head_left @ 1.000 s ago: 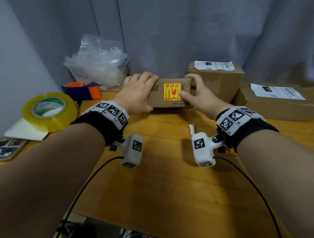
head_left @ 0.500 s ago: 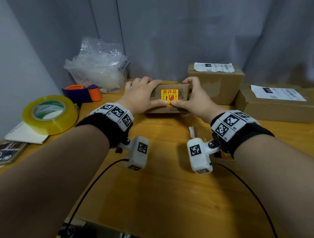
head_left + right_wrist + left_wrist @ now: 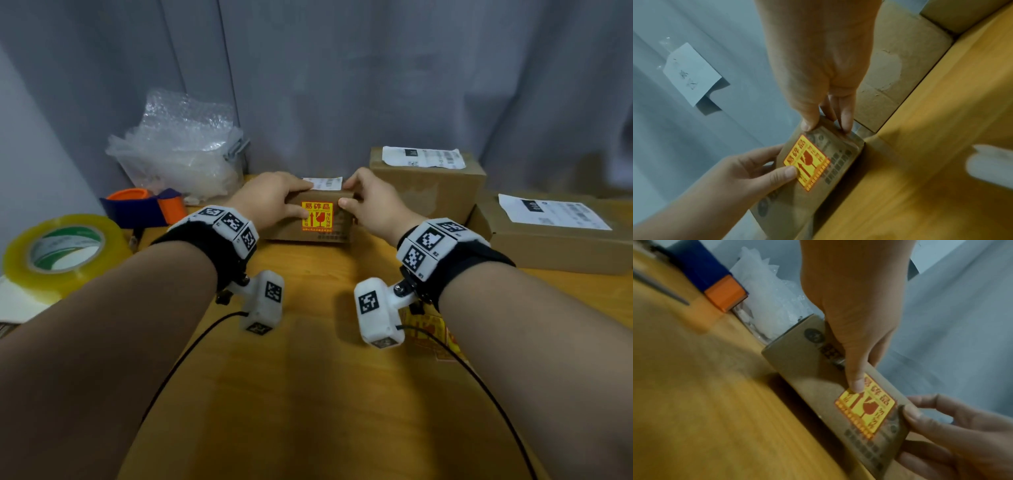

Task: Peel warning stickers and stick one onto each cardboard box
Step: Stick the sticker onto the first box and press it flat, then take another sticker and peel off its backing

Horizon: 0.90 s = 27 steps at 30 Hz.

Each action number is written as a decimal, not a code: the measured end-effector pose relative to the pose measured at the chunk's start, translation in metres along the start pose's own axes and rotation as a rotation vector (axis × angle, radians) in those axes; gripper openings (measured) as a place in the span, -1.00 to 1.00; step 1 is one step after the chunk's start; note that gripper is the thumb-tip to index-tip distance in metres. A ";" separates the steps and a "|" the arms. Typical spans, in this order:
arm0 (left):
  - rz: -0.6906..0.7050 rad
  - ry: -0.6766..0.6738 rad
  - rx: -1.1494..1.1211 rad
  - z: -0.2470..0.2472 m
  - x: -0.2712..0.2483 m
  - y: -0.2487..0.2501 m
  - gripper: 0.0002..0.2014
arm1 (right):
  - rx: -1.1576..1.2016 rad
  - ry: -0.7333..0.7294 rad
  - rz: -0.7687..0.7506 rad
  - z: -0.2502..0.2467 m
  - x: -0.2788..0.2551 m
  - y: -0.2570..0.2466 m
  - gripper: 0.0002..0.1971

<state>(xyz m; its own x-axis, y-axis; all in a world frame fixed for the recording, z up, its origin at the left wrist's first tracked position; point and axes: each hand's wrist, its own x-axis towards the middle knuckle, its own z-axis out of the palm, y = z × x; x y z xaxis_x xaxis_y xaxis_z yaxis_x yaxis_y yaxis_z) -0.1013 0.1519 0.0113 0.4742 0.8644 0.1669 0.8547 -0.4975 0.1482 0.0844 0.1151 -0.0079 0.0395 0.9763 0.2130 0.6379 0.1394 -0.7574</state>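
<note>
We hold the small cardboard box (image 3: 310, 219) between both hands at the back middle of the wooden surface (image 3: 308, 394), its lower edge apparently resting there. The yellow warning sticker (image 3: 317, 215) sits on the face turned toward us, with a white shipping label (image 3: 323, 182) on top.

Left hand (image 3: 270, 202): grip wrapped round the box's left end, fingers over the top, thumb pressing the sticker's left edge. Right hand (image 3: 371, 205): grip pinching the right end, thumb on the front face just beside the sticker, fingers behind.

Handling, our judgement: the box looks light and stiff enough to take thumb pressure without caving in. The plain card gives good friction. The ends are the place to hold it, which leaves the sticker face free for rubbing down. The sticker itself is thin and flexible; its corners are the likely points to lift, so pressure should run from centre outward.

Two larger boxes stand to the right: a tall box (image 3: 428, 185) just beside the right hand and a flat box (image 3: 555, 236) further right. Both carry white labels, but no yellow sticker shows on them. More stickers (image 3: 428, 334) lie under the right wrist.
</note>
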 end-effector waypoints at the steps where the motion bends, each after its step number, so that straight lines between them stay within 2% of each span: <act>1: -0.016 -0.012 0.030 0.001 0.006 -0.002 -0.46 | -0.005 -0.014 0.016 0.001 0.005 0.001 -0.91; 6: -0.104 -0.012 0.066 0.012 0.027 -0.004 -0.54 | 0.004 -0.162 0.062 -0.004 0.017 0.007 -0.67; 8: -0.112 -0.027 0.071 0.011 0.032 -0.003 -0.53 | -0.017 -0.164 0.059 -0.009 0.015 0.008 -0.63; 12: -0.094 -0.001 0.034 0.008 0.028 -0.001 -0.57 | -0.025 -0.132 0.065 -0.019 0.005 0.013 -0.69; 15: -0.082 0.079 -0.032 0.000 0.019 0.013 -0.57 | -0.063 -0.158 0.063 -0.034 -0.007 0.012 -0.79; 20: 0.042 0.158 -0.132 -0.021 -0.004 0.055 -0.69 | -0.149 -0.107 0.051 -0.071 -0.035 0.003 -0.83; 24: 0.114 0.148 -0.191 -0.029 -0.029 0.092 -0.71 | -0.159 -0.060 0.046 -0.094 -0.069 0.002 -0.88; 27: 0.135 0.090 -0.262 -0.022 -0.049 0.113 -0.72 | -0.283 -0.088 0.075 -0.106 -0.098 0.010 -0.85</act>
<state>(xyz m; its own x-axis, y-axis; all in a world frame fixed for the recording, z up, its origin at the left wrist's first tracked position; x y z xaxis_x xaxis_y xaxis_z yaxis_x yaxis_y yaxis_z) -0.0328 0.0521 0.0410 0.5491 0.7852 0.2864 0.6961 -0.6193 0.3633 0.1679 0.0031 0.0292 0.0357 0.9944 0.0994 0.8251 0.0268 -0.5644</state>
